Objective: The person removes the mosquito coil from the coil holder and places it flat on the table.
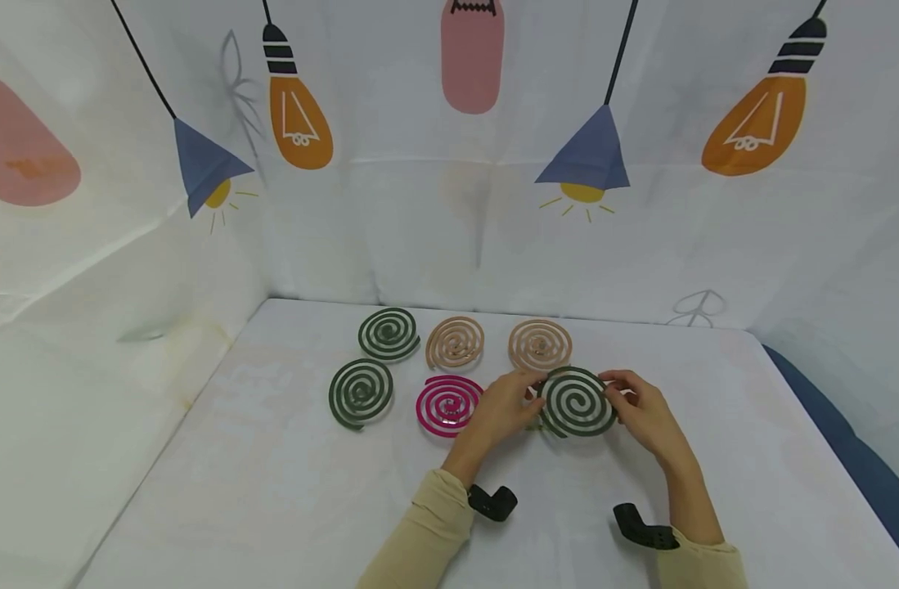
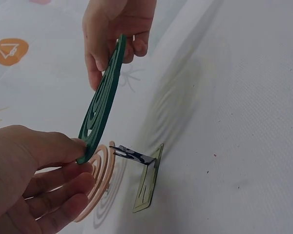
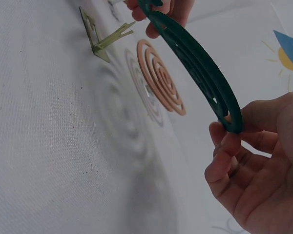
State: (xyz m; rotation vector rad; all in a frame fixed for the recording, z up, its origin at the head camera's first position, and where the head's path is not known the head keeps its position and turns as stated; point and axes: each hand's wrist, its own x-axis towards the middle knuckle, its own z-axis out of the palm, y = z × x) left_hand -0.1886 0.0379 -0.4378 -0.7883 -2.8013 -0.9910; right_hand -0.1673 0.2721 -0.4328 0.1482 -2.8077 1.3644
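Both hands hold up a green mosquito coil [image 1: 577,401] by its opposite edges, above the white table. My left hand [image 1: 499,409] pinches its left rim between thumb and fingers, and my right hand [image 1: 648,417] pinches the right rim. Seen from the wrist views, the coil is tilted and its shadow falls on the table. Below it stands a small metal coil stand [image 2: 146,187] with a flat base and an upright forked prong. This stand is mostly hidden behind the held coil in the head view.
Behind the held coil is a tan coil [image 1: 540,343], raised off the table. Another tan coil [image 1: 455,342], a pink coil [image 1: 449,405] by the left hand, and two green coils [image 1: 388,333] are farther left. A white printed cloth [image 1: 420,221] hangs at the back edge.
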